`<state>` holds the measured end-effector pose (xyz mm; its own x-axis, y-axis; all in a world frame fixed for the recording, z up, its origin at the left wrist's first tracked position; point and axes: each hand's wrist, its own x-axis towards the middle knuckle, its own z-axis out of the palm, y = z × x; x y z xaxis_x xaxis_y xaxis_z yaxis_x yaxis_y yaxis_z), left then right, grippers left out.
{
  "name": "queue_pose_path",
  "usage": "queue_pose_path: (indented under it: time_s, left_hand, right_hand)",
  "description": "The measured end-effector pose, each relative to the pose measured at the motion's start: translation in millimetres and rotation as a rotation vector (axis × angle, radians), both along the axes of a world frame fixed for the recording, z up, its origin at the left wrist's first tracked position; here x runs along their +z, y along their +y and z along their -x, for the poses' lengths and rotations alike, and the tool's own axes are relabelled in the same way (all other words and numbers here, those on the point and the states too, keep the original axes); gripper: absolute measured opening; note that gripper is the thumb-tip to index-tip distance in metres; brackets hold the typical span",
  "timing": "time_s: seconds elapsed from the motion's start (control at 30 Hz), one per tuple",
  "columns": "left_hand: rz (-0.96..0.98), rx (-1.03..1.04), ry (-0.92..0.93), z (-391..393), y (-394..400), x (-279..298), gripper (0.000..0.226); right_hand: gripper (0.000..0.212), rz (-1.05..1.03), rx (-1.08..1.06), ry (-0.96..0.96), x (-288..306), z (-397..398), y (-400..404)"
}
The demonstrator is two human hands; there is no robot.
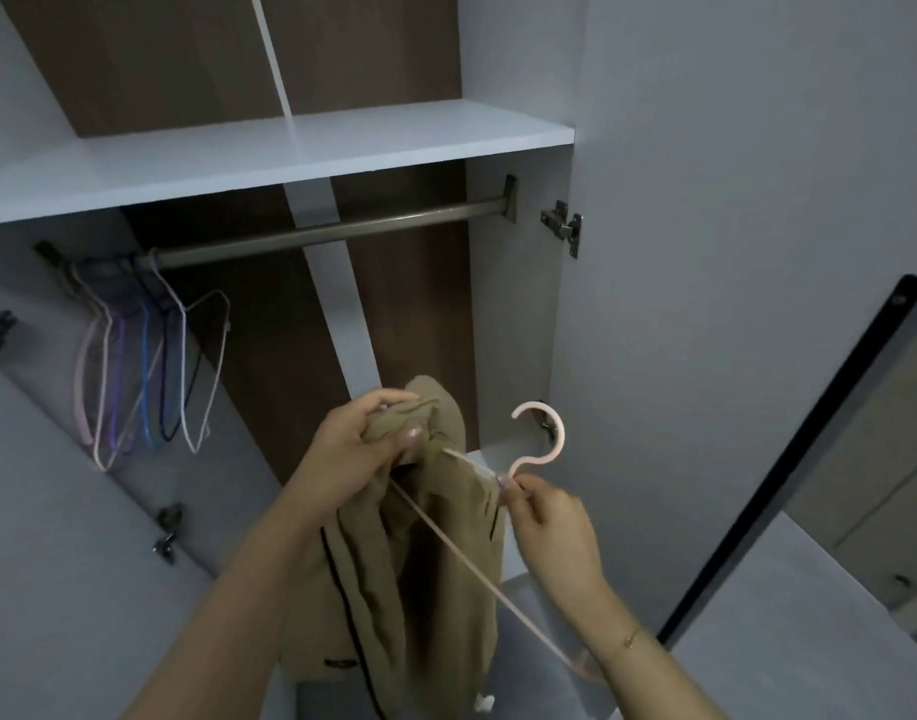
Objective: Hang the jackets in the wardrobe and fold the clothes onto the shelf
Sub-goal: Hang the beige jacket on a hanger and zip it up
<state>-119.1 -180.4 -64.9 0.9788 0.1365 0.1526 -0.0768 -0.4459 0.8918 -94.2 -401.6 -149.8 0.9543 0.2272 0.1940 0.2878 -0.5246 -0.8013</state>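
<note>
A tan jacket (435,553) with black trim hangs in front of the open wardrobe. My left hand (352,454) grips its bunched shoulder or collar over one end of a pale pink hanger (542,439). My right hand (544,517) pinches that hanger at the base of its hook, which points up and left. The hanger's long bar runs down to the right across the jacket. Above, the metal rail (342,231) crosses the wardrobe, bare on its right part.
Several empty hangers (144,366) in pink, purple, blue, black and white hang bunched at the rail's left end. A white shelf (290,153) sits over the rail. The right wardrobe door (731,252) stands open, with a dark-framed mirror (830,433) beside it.
</note>
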Motion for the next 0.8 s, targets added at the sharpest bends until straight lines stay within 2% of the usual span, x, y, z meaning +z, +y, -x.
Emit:
queue_pose_path:
  time_s: [0.07, 0.13, 0.2, 0.27, 0.37, 0.4, 0.47, 0.53, 0.6, 0.67, 0.73, 0.8]
  left_hand:
    - [-0.157, -0.026, -0.027, 16, -22, -6, 0.033]
    - [-0.221, 0.035, -0.059, 36, -40, -14, 0.038]
    - [-0.212, 0.084, -0.071, 55, -50, -20, 0.044]
    - [-0.153, 0.063, -0.059, 71, -52, -20, 0.04]
    - [-0.148, 0.075, -0.063, 83, -44, -15, 0.03]
    - [-0.233, 0.127, -0.084, 85, -41, -13, 0.027]
    - [-0.532, 0.266, -0.148, 84, -32, -4, 0.028]
    - [-0.753, 0.277, -0.219, 79, -23, 6, 0.048]
    - [-0.759, 0.168, -0.24, 68, -20, 18, 0.054]
    - [-0.753, 0.127, -0.277, 53, -18, 25, 0.045]
    - [-0.78, 0.142, -0.335, 39, -14, 31, 0.034]
    - [-0.706, 0.147, -0.346, 28, -10, 34, 0.022]
  right_hand:
    - [0.037, -0.093, 0.029, 0.012, 3, 0, 3]
    - [0.041, -0.141, 0.076, -0.029, 2, 4, 5]
    - [0.031, -0.174, 0.133, -0.06, -1, 10, 6]
    - [0.017, -0.238, 0.177, -0.076, -1, 15, 6]
    - [0.014, -0.32, 0.223, -0.102, 6, 17, 5]
    - [0.015, -0.336, 0.25, -0.108, 12, 17, 4]
    - [0.016, -0.349, 0.31, -0.136, 25, 15, 2]
    - [0.014, -0.348, 0.371, -0.176, 41, 12, 1]
    - [0.018, -0.393, 0.389, -0.198, 56, 8, 2]
    - [0.024, -0.406, 0.358, -0.209, 70, 2, 3]
    - [0.026, -0.331, 0.341, -0.215, 83, -5, 5]
    - [0.025, -0.245, 0.328, -0.227, 95, -10, 8]
